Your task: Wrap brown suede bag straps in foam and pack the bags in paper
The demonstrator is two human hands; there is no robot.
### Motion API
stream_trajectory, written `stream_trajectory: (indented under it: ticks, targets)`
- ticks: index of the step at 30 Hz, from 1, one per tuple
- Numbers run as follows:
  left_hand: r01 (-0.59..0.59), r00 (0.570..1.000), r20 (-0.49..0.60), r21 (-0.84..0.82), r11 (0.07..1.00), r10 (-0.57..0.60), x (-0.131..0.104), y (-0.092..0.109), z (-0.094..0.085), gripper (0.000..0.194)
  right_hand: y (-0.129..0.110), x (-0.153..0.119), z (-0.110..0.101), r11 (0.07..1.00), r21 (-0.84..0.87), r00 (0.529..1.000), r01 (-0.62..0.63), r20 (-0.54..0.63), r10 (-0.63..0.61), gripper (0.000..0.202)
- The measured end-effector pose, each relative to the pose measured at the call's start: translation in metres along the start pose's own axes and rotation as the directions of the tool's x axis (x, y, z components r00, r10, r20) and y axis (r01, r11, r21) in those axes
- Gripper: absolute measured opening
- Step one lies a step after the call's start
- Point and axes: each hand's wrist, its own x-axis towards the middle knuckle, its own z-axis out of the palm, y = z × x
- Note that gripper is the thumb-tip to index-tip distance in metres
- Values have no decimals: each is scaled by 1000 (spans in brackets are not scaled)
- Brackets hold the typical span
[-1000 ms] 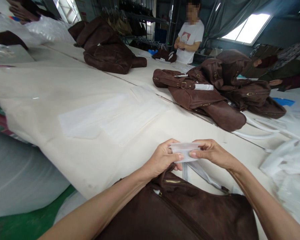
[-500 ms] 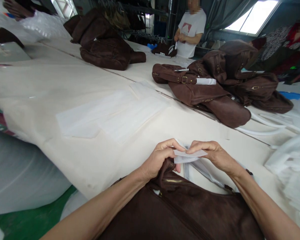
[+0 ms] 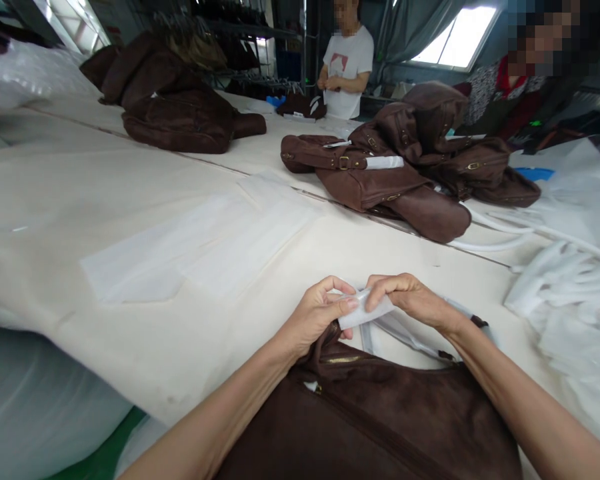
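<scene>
A dark brown leather handbag (image 3: pixel 380 407) with brass zippers lies at the table's near edge in front of me. At its upper left corner, my left hand (image 3: pixel 317 313) pinches a small piece of white tissue paper (image 3: pixel 367 312). My right hand (image 3: pixel 405 297) has its fingers closed on the other end of the same paper. What lies under the paper is mostly hidden. Behind the hands runs the bag's strap (image 3: pixel 405 339), wrapped in pale material. A small white wrapping covers a zipper pull (image 3: pixel 313 386) on the bag's front.
Thin white sheets (image 3: pixel 200 240) lie flat on the table (image 3: pixel 145 353). More brown bags (image 3: pixel 380 167) are heaped beyond, with another pile (image 3: pixel 180 107) at the far left. White wrapping material (image 3: pixel 565 287) is bunched at right. Two people stand across the table.
The paper has turned from nearly level to tilted, folding down around the spot between my fingers. My view has swung a little to the right.
</scene>
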Motion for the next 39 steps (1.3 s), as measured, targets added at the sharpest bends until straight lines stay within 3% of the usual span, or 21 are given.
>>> stream_trajectory:
  ticks: [5, 8, 11, 13, 16, 19, 21, 25, 27, 28, 29, 31, 34, 39]
  targets:
    - [130, 987, 82, 101, 986, -139, 2, 3, 0, 43, -1, 1, -1, 989, -149, 1000, 11, 7, -10, 23]
    - [143, 985, 69, 155, 977, -155, 5, 2, 0, 42, -3, -1, 2, 971, -234, 999, 52, 1, -53, 25]
    - [140, 989, 14, 197, 970, -145, 7, 2, 0, 40, -9, -17, 8, 946, -309, 976, 101, -152, -154, 25]
    - [137, 990, -13, 239, 961, -138, 8, 5, 1, 40, -12, -41, 15, 936, -344, 925, 74, -327, -194, 27]
    - [119, 993, -28, 272, 955, -116, 6, 9, 5, 44, -15, -97, 31, 950, -306, 806, -61, -577, -134, 23]
    - [155, 988, -31, 309, 939, -153, 10, 11, 4, 50, -17, -166, 52, 957, -199, 627, -210, -778, -24, 26]
    - [218, 976, -70, 324, 921, -207, 17, 9, 1, 54, -21, -214, 65, 942, -121, 449, -312, -893, 34, 30]
    - [333, 943, -139, 307, 892, -304, 30, 2, -5, 60, -38, -308, 80, 892, 18, 7, -451, -1000, 23, 33]
    - [354, 934, -165, 296, 887, -317, 31, 2, -4, 59, -45, -349, 82, 864, 67, -165, -499, -986, -19, 36]
    - [356, 933, -176, 294, 887, -315, 30, 3, -2, 57, -47, -366, 82, 847, 101, -227, -522, -974, -24, 37]
    - [348, 935, -177, 296, 889, -308, 29, 4, 0, 54, -48, -380, 81, 829, 139, -273, -541, -962, -17, 39]
    - [317, 947, -161, 313, 895, -278, 25, 6, 4, 43, -49, -399, 80, 799, 217, -318, -561, -948, 35, 39]
    - [264, 964, -133, 349, 899, -232, 21, 6, 7, 27, -47, -408, 80, 783, 303, -315, -543, -938, 145, 38]
    - [216, 976, -121, 398, 891, -183, 30, -1, -3, 25, -45, -402, 81, 782, 387, -335, -489, -911, 242, 39]
